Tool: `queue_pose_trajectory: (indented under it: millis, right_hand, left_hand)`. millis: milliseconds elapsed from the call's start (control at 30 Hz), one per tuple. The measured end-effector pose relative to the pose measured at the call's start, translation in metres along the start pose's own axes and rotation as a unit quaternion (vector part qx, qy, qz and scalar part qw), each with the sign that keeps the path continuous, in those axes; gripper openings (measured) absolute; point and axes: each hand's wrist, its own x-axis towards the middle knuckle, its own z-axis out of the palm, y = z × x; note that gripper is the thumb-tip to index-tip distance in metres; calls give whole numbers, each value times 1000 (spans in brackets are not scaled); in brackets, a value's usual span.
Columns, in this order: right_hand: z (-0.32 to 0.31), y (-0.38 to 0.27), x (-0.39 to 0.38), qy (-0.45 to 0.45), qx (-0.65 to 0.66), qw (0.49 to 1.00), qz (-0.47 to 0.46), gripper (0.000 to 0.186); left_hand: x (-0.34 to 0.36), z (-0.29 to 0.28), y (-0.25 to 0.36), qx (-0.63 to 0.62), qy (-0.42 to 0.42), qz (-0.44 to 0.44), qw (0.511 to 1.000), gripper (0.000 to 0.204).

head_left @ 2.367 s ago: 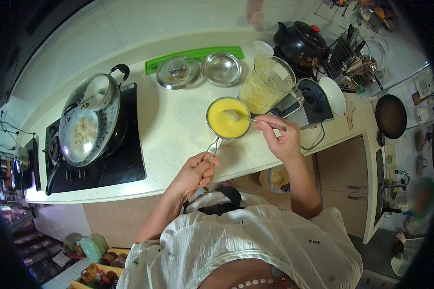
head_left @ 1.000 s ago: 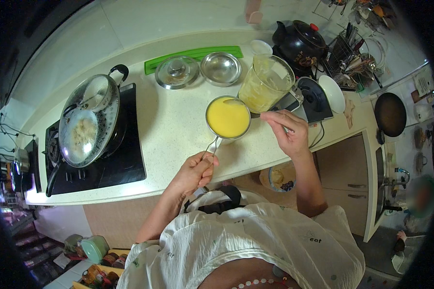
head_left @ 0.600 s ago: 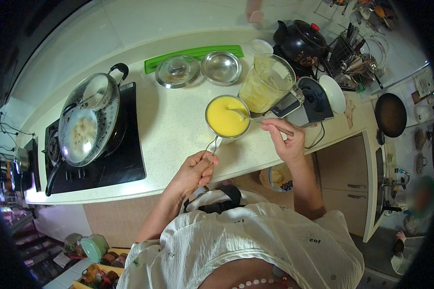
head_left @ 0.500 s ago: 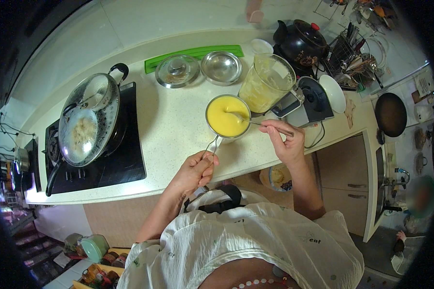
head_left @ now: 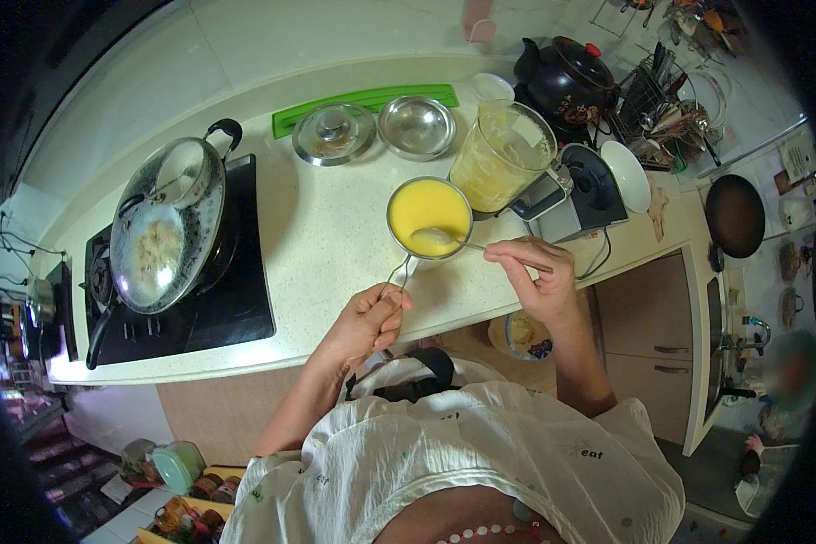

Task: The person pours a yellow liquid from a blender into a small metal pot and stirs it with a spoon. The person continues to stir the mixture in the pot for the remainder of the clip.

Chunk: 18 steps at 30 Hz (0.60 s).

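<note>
A round metal pan [head_left: 392, 224] with a wire handle stands near the counter's front edge, filled with smooth yellow liquid [head_left: 431, 201]. My left hand [head_left: 372, 317] is closed around the end of that handle. Between the thumb and fingers of my right hand [head_left: 537, 272] is the shaft of a metal spoon [head_left: 438, 238]. The spoon's bowl lies at the near side of the liquid's surface, coated in yellow. Just beyond the pan, to the right, a clear blender jug [head_left: 503, 163] has yellow residue on its walls.
A lidded wok [head_left: 168, 227] sits on the black hob [head_left: 245, 299] at left. Behind the pan are a glass lid [head_left: 334, 134] and a metal bowl [head_left: 416, 127]. A blender base [head_left: 576, 204], white bowl [head_left: 626, 177] and dark kettle [head_left: 567, 77] stand to the right.
The spoon has moved toward me through the yellow liquid, and its bowl now shows at the surface. My left hand and the pan have stayed in place.
</note>
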Motion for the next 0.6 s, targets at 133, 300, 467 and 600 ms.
queue_pose_trajectory:
  millis: [133,300,467,600]
  right_hand:
    - [3,7,2,-4,-20,1000,-9,16]
    - [4,10,5,7,-49,998,-38,18]
    - [3,17,6,26,-56,998,-30,20]
    - [8,27,15,58,-42,996,-46,20]
  left_hand:
    - [0,0,1,1,3,1,1000,21]
    - [1,-2,-2,0,0,9,1000,21]
    - [1,-1,0,-2,-4,4,1000,21]
    - [1,-1,-2,3,-5,8,1000,21]
